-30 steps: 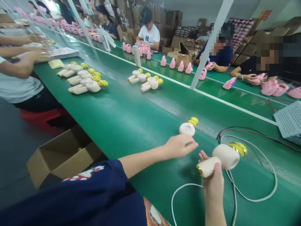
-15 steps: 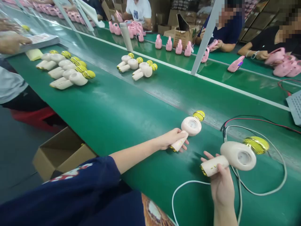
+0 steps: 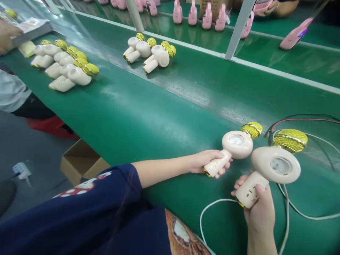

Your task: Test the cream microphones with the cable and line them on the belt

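Closed fingers hold both pieces: the left hand (image 3: 209, 161) wraps the handle of a pale pink microphone (image 3: 237, 144), and the right hand (image 3: 259, 212) clasps the handle of a 2nd microphone (image 3: 275, 164). Each handle lies inside its grip, with the round body standing clear past the fingers and a gold mesh head beyond it. Both round faces, each with a pale central window, tilt up toward the camera, and the 2 bodies sit just beside each other over the green conveyor belt (image 3: 132, 106). A white cable (image 3: 212, 205) curves across the belt around the right hand, and red and black wires (image 3: 300, 119) run past the 2nd head. A navy sleeve (image 3: 92, 187) covers the upper left arm. Farther along the belt, 2 clusters of similar microphones (image 3: 66, 67) lie on their sides, well apart from the hands. A cardboard box (image 3: 79, 163) sits on the floor below the belt's edge, and a row of pink pieces (image 3: 199, 16) stands beyond a white rail (image 3: 186, 44).
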`<state>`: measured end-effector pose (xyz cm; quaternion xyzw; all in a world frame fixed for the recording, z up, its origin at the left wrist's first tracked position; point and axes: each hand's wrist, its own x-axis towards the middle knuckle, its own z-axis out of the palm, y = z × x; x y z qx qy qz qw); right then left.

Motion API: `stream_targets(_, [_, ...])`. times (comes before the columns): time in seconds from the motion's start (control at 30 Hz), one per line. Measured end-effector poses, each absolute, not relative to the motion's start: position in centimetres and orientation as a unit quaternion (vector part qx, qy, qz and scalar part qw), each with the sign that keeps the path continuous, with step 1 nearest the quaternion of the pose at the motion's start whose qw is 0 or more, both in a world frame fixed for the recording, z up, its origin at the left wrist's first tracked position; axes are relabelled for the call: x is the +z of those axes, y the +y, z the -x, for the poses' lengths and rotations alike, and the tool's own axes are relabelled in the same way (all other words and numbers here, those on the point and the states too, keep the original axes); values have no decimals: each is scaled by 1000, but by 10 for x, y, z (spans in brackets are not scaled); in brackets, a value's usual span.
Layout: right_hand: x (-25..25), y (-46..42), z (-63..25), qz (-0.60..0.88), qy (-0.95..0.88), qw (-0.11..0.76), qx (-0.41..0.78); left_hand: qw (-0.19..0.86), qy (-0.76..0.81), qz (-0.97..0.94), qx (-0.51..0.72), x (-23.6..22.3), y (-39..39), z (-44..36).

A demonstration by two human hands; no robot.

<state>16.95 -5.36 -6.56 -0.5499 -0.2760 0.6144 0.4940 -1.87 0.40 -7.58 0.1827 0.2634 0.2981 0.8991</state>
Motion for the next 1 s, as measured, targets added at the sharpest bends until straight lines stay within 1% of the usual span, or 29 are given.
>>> stream_targets(0.13, [-63,-56,-172,526,-285,500,627,859,274,-263,344,-74,0,15])
stream_targets(0.37, [-59,-58,-170,513,-307,476,645,886,196,-258,333,-71,1,21])
stream_targets(0.53, [-57,-57,-170,503,-315,490,638,891,181,-252,331,-68,2,22])
stream_targets(0.67, [-58,-56,-171,498,-310,500,637,889,191,-249,334,-68,2,23])
stream_targets(0.77, [-58,-59,-170,496,-312,491,644,881,198,-254,345,-68,1,24])
stream_targets(1.0, [-55,-65,-169,468,-316,489,665,833,264,-296,386,-73,2,18])
